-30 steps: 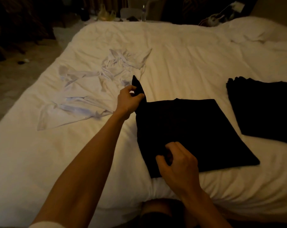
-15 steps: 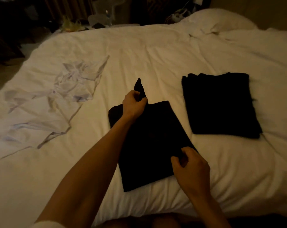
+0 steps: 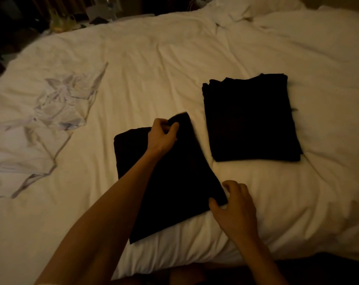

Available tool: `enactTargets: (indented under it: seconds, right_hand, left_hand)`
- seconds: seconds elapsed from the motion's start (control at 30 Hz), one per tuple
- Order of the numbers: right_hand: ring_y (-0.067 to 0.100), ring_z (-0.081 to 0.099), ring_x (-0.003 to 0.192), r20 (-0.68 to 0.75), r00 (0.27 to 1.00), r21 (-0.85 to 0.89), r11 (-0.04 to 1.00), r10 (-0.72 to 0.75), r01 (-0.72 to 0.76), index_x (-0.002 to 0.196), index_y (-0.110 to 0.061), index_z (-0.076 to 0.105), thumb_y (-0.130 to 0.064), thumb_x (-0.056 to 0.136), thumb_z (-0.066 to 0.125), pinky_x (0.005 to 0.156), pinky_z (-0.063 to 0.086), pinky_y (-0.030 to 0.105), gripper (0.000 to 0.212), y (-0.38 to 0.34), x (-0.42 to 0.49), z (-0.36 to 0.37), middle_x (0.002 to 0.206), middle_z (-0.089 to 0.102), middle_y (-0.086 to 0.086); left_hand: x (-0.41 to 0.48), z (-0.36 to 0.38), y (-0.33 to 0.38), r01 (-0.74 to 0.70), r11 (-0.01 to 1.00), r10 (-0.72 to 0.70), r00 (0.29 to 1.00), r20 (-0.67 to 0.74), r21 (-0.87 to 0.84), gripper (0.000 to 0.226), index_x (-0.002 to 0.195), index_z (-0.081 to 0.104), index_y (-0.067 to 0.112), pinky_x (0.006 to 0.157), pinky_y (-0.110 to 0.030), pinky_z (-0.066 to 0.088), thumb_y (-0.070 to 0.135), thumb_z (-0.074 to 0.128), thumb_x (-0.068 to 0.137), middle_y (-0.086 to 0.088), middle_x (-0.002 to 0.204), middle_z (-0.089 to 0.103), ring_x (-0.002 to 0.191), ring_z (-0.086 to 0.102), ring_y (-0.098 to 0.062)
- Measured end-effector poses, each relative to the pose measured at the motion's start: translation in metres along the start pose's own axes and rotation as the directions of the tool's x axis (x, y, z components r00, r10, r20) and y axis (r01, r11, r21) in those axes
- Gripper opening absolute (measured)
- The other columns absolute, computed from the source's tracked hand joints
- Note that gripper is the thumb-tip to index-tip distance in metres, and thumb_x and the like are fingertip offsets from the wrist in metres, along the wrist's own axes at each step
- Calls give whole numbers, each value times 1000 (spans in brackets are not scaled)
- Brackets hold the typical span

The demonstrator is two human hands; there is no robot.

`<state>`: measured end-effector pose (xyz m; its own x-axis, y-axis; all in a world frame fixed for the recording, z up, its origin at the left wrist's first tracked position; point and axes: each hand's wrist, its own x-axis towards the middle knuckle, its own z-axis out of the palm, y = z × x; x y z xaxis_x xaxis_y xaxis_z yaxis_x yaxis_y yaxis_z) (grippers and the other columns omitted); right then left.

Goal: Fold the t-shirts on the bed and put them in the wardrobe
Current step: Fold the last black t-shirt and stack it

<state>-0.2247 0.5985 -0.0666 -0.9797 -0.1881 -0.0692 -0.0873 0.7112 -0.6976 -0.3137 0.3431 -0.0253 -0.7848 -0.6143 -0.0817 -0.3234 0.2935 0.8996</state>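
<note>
Head view. L hand point(image 3: 163, 137): fingers point(image 3: 160, 122) curled, thumb and fingertips pinching the far edge of a black t-shirt point(image 3: 174, 182), which we see bunched up a little at that point. R hand point(image 3: 235, 204): fingers point(image 3: 237, 188) spread and loosely bent, gripping nothing; the thumb touches the shirt's near-right corner.

The shirt lies part-folded, approx. rectangular, near the bed's near edge, with the L forearm crossing over it. Just right of it and a little farther off, apart from it, we note a folded black stack point(image 3: 250, 120). Well to the left lies a crumpled white garment point(image 3: 51, 120), unfolded.

Surface: bed point(image 3: 174, 64) w/ a wrinkled white cover; pillow point(image 3: 256, 9) at far right. Room dim; small clutter point(image 3: 61, 22) beyond the far-left corner, too dark to identify.
</note>
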Motion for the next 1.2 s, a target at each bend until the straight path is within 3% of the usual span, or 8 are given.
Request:
enactTargets:
  seconds: [0.13,0.27,0.4,0.63,0.77,0.9,1.0,1.2]
  right_hand:
    - [20,58,107,148,985,32,995,89,-95,135,-18,51,-52,83,72,81,48,29,66,-7,13,-11,122,56,1]
    - [17,61,87,279,947,30,985,157,-172,108,-15,60,-44,90,67,71,48,30,35,-12,27,-20,104,67,1]
    - [28,68,87,373,905,216,930,203,-298,91,-2,68,-26,91,68,75,53,34,24,-16,31,-20,93,71,15]
    - [25,67,83,469,844,391,796,260,-462,111,1,68,-13,92,66,60,49,28,23,-15,25,-19,100,71,14]
    - [19,58,71,510,811,465,702,285,-539,113,3,62,-3,98,56,42,44,20,18,-18,6,-13,90,65,12]
    - [18,53,60,496,824,465,718,273,-518,107,7,60,3,97,52,43,40,21,13,-23,-17,-15,76,61,12]
    - [18,60,62,502,830,437,757,243,-486,105,3,61,2,95,57,48,37,25,11,-21,-37,-24,81,66,11]
    - [24,65,83,494,869,534,779,26,-328,138,-42,43,3,91,63,48,46,27,68,-11,-78,-37,120,64,12]
  left_hand:
    - [-13,-22,-12,-27,989,33,999,-34,149,42,128,52,16,92,-35,54,39,63,94,4,109,63,100,64,-15]
    - [-46,-53,-41,-4,939,45,993,-113,344,48,128,51,13,95,-41,53,37,64,89,-8,125,55,109,59,-23]
    - [-93,-80,-67,197,843,-72,964,-258,501,62,131,44,8,94,-50,47,48,62,87,-16,129,45,118,49,-37]
    - [-159,-106,-89,381,848,-368,923,-109,368,77,118,54,4,74,-37,51,71,62,81,-12,111,64,96,65,-32]
    - [-197,-112,-96,373,910,-391,917,80,179,30,105,54,12,63,-26,51,32,70,89,-4,98,63,77,59,-14]
    - [-215,-127,-101,426,904,-417,897,148,-38,25,116,58,3,67,-29,55,14,61,93,-7,100,66,88,66,-22]
    - [-232,-140,-109,479,861,-455,876,161,-172,15,108,60,1,65,-32,54,10,59,96,-17,107,66,89,66,-27]
    - [-267,-157,-121,380,894,-367,925,98,-236,23,115,55,10,59,-30,56,4,62,95,-21,111,63,86,67,-26]
